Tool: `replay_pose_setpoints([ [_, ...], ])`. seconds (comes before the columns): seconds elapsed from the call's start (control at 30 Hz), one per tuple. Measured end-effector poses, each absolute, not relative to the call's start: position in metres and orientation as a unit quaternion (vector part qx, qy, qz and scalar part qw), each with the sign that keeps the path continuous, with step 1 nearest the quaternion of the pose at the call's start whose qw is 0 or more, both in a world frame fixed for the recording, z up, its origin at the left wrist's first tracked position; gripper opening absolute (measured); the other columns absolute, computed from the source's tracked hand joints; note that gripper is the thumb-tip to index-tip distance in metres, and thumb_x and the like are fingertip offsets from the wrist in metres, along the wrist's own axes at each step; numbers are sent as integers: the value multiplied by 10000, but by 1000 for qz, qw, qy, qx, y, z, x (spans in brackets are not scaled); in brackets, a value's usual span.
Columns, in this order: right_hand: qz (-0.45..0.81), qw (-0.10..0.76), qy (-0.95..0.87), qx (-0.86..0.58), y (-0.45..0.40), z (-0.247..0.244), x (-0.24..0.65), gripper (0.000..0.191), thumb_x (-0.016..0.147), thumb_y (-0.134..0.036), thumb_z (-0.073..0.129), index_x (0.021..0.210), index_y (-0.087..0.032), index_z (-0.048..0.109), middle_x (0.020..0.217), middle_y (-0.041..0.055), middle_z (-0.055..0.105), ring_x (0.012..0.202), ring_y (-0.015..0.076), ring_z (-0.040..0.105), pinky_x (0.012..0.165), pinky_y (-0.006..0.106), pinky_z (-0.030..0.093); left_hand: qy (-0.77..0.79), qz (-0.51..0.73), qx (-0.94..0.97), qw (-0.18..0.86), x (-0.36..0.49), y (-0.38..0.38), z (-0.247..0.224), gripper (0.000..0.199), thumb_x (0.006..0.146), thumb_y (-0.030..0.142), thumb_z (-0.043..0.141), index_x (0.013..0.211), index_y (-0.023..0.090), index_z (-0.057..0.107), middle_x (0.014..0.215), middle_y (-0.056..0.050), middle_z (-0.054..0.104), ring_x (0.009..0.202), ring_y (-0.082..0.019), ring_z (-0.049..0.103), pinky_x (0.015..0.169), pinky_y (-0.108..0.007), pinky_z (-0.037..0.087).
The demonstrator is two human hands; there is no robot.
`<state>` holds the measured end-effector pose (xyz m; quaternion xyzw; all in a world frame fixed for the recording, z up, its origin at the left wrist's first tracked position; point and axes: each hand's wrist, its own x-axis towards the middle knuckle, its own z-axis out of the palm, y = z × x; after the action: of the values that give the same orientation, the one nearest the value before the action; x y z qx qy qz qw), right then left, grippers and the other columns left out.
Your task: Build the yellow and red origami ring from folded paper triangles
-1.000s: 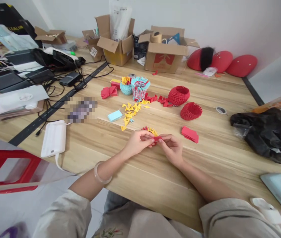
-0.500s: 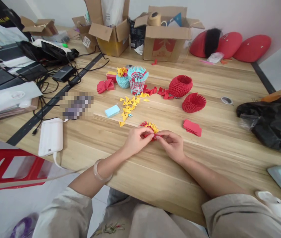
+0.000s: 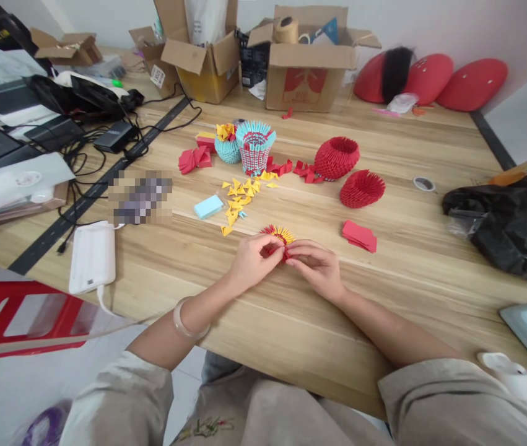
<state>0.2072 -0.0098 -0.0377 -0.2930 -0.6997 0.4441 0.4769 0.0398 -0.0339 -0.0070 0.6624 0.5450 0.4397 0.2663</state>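
Note:
A red and yellow ring of folded paper pieces [image 3: 282, 234] lies on the table before me, its near side covered by my fingers. My left hand [image 3: 257, 257] pinches the ring's near left edge between thumb and fingers. From the right, my right hand [image 3: 315, 267] meets it with thumb and fingertips closed at the same edge, on a red part of the ring. Beyond the hands lie loose yellow folded paper triangles [image 3: 239, 197] and a light blue paper stack [image 3: 208, 207]. To the right rests a small stack of red paper slips [image 3: 359, 235].
Farther back stand a blue and red paper basket [image 3: 254, 148], a blue paper pot [image 3: 228, 146] and two red paper bowls [image 3: 336, 157]. Cardboard boxes [image 3: 310, 77] line the wall. A white power bank [image 3: 92, 257] with cables is at left, a black plastic bag [image 3: 514, 226] at right.
The right fingers have shifted slightly at the ring's near edge. The whole scene sits a little to the left and higher as the camera moved. The left hand keeps its pinch.

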Motion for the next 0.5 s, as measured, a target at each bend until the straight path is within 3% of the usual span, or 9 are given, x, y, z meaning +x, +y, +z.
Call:
replay_pose_setpoints([
  [0.2,512,482,-644,-301,-8,-43,205,225,704,-246,734,924,-236,688,944,63,681,826,163,646,728,322,563,524,452,654,304,39,-34,-7,111,775,192,605,814,147,698,792,-54,726,648,-120,648,581,-204,516],
  [0.37,505,504,-627,-311,-9,-41,206,125,801,-258,636,912,-243,693,932,50,703,884,158,655,794,319,551,530,471,617,340,40,-32,-11,125,744,197,631,834,140,697,853,-76,727,670,-140,665,597,-225,540],
  [0.5,477,507,-651,-303,-8,-40,207,120,785,-226,656,894,-255,698,930,43,707,908,168,656,844,347,536,539,479,581,377,39,-31,-15,107,738,213,637,792,133,682,781,-65,719,654,-148,664,624,-244,548],
])
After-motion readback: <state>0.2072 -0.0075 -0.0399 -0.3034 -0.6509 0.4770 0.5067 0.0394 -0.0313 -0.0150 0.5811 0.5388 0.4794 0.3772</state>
